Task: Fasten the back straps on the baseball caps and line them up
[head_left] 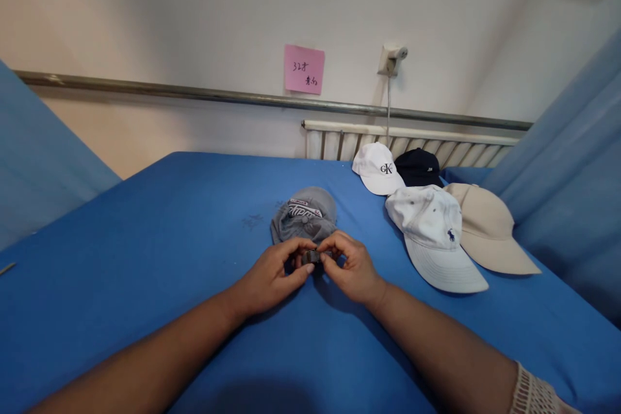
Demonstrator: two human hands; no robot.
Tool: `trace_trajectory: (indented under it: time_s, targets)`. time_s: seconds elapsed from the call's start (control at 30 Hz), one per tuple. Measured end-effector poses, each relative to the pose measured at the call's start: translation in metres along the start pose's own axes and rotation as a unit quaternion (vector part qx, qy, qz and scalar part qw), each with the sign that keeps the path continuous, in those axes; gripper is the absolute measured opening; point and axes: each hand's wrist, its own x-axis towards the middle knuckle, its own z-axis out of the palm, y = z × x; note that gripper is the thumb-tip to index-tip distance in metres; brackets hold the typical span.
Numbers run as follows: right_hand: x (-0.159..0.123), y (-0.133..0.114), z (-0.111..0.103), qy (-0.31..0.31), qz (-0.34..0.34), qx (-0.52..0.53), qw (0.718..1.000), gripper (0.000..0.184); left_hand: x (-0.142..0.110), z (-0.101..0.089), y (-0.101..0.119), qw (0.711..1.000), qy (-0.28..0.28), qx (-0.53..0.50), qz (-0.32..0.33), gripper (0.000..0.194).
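Observation:
A grey baseball cap (315, 200) with white lettering rests on the blue sheet, its brim pointing away from me. Both hands meet at its near edge, over a small dark strap with a buckle (311, 257). My left hand (274, 275) pinches the strap between thumb and fingers from the left. From the right, my right hand (352, 265) has thumb and forefinger closed on the same strap. The fingers partly cover it, so how it is fastened cannot be made out.
To the right lie a white cap (377, 171), a black cap (418, 165), a pale cap (431, 226) and a beige cap (488, 223). Behind the blue-covered surface (121, 259) are a radiator (332, 144) and a metal rail (218, 95). Blue curtains (577, 142) hang at both sides.

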Motion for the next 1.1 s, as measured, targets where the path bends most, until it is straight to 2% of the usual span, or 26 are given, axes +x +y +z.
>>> trace_trajectory:
  time_s: [0.17, 0.4, 0.67, 0.87, 1.1]
  targets:
    - [-0.0002, 0.0013, 0.0004, 0.019, -0.019, -0.009, 1.0, 0.014, 0.0048, -0.0004, -0.002, 0.997, 0.003, -0.045, -0.066, 0.021]
    - [-0.0015, 0.0025, 0.0022, 0.017, -0.023, 0.003, 1.0, 0.013, 0.006, -0.0022, -0.0092, 0.991, -0.048, -0.09, -0.088, 0.025]
    - [-0.0018, 0.001, 0.0015, 0.016, -0.021, 0.002, 1.0, 0.011, 0.0062, -0.001, -0.0037, 0.994, -0.021, -0.064, -0.08, 0.02]
    - [-0.0024, 0.0011, 0.0011, 0.006, -0.01, 0.006, 1.0, 0.01, 0.0058, -0.0028, -0.0063, 0.995, -0.053, -0.047, -0.072, 0.025]
    - [-0.0019, 0.0036, 0.0024, -0.007, 0.016, 0.015, 1.0, 0.01, 0.0064, -0.0023, -0.0052, 0.999, 0.006, -0.013, -0.048, 0.021]
